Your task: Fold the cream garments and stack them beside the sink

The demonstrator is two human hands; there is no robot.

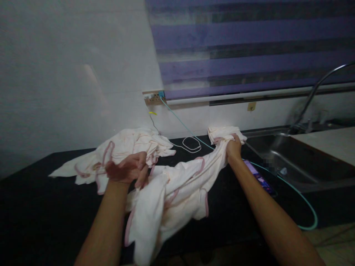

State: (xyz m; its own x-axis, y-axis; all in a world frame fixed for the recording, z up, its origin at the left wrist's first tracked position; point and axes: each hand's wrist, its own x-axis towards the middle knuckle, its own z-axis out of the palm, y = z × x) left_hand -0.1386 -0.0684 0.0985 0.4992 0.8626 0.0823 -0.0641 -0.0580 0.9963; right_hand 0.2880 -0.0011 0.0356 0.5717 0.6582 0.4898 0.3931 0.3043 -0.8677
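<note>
Head view — both hands (233,147) grip the cloth (177,184) stretched between them.

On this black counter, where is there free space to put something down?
The counter is bare at front left, below the cloth, and behind it left of the white cable. Crowded: between the hands, and right by the phone and sink.

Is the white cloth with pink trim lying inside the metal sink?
No, the white cloth with pink trim lies on the black counter, left of the metal sink.

Purple blind (249,48) above black counter (41,195)
</note>
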